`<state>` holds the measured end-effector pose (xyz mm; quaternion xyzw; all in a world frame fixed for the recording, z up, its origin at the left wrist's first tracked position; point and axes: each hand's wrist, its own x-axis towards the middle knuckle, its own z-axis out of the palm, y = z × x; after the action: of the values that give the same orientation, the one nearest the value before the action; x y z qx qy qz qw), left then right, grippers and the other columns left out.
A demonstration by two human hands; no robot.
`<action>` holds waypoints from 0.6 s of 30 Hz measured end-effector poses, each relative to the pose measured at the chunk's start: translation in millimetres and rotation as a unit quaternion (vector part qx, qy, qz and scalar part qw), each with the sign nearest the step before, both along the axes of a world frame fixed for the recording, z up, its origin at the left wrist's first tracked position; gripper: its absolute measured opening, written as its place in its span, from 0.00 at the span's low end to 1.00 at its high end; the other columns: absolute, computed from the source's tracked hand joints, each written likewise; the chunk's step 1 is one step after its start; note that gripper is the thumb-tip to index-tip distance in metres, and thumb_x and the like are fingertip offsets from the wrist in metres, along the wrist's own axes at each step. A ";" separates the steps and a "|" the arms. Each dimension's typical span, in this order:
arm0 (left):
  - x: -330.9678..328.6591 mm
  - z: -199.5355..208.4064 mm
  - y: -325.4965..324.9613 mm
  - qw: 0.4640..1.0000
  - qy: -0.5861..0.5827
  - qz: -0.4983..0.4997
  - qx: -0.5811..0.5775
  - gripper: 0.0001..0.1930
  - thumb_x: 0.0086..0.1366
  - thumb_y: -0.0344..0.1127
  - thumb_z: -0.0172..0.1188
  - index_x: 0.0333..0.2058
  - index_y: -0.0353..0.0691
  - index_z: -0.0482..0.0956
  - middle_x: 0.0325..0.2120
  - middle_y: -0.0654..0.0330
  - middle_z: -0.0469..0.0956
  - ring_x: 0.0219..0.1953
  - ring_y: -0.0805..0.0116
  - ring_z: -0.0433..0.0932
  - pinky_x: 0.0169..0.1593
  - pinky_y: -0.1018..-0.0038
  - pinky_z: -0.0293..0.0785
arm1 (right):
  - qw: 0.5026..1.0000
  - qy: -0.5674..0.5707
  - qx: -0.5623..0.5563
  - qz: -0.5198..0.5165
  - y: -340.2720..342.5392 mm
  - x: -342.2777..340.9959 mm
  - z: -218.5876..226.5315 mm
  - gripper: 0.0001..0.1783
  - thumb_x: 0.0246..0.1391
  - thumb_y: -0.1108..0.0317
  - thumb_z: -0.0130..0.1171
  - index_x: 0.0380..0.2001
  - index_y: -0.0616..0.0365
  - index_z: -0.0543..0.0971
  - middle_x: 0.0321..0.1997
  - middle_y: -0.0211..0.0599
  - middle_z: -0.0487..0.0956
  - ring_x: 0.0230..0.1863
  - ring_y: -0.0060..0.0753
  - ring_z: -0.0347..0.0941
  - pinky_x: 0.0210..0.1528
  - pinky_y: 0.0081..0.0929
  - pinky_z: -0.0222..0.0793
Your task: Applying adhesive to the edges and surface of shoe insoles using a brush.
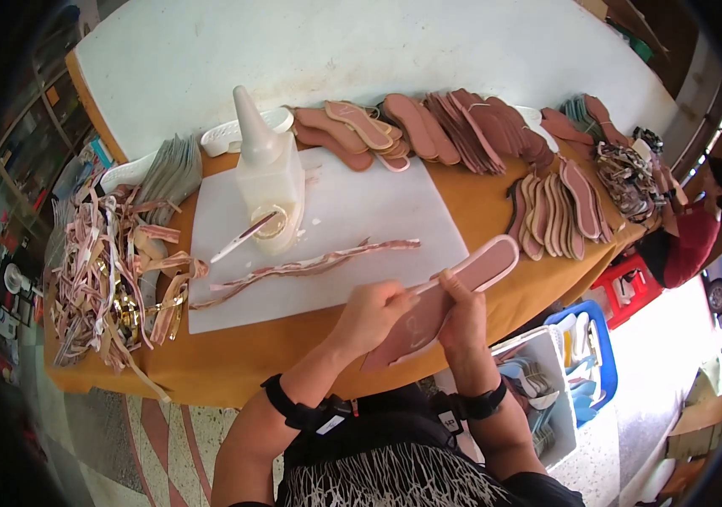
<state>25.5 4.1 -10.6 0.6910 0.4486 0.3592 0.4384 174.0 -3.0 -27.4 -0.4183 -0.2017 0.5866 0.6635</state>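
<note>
Long, flat pinkish-brown sole matt, leather-look; white cone-topped bottle smooth plastic; flat white sheet smooth; mustard counter covering matt cloth; gold strap fittings glossy, metal-looking.

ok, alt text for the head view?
Right hand holds a reddish-brown shoe sole, left hand at its edge. Ahead, a pale bottle and patterned strips sit on a white sheet, with stacked soles behind.
</note>
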 end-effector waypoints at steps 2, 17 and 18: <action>-2.1 -3.1 -3.2 0.998 0.018 0.017 -0.051 0.13 0.57 0.37 0.56 0.23 0.31 0.73 0.12 0.67 0.62 0.19 0.81 0.59 0.22 0.79 0.57 | 0.999 -0.005 0.038 -0.010 -0.9 0.8 -1.2 0.11 0.49 0.68 0.55 0.33 0.65 0.72 0.31 0.38 0.73 0.32 0.31 0.70 0.38 0.26 0.68; -40.7 2.1 -18.4 0.999 0.025 0.010 -0.025 0.12 0.56 0.36 0.58 0.22 0.31 0.73 0.13 0.68 0.64 0.20 0.81 0.60 0.23 0.80 0.59 | 0.985 -0.098 0.080 0.114 -7.1 86.3 -13.6 0.07 0.52 0.67 0.55 0.29 0.61 0.75 0.25 0.31 0.75 0.24 0.21 0.70 0.26 0.18 0.66; -42.2 2.0 -19.1 0.999 0.028 0.004 -0.022 0.12 0.56 0.36 0.58 0.23 0.31 0.73 0.12 0.68 0.64 0.20 0.81 0.60 0.23 0.80 0.59 | 0.983 -0.125 0.066 0.118 -12.4 88.5 -15.6 0.07 0.51 0.68 0.56 0.28 0.61 0.75 0.23 0.31 0.75 0.23 0.21 0.69 0.25 0.17 0.66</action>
<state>-16.7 -15.0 -8.6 0.6891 0.4714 0.3319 0.4389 262.5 -15.4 -43.0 -0.4172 -0.3687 0.5894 0.5854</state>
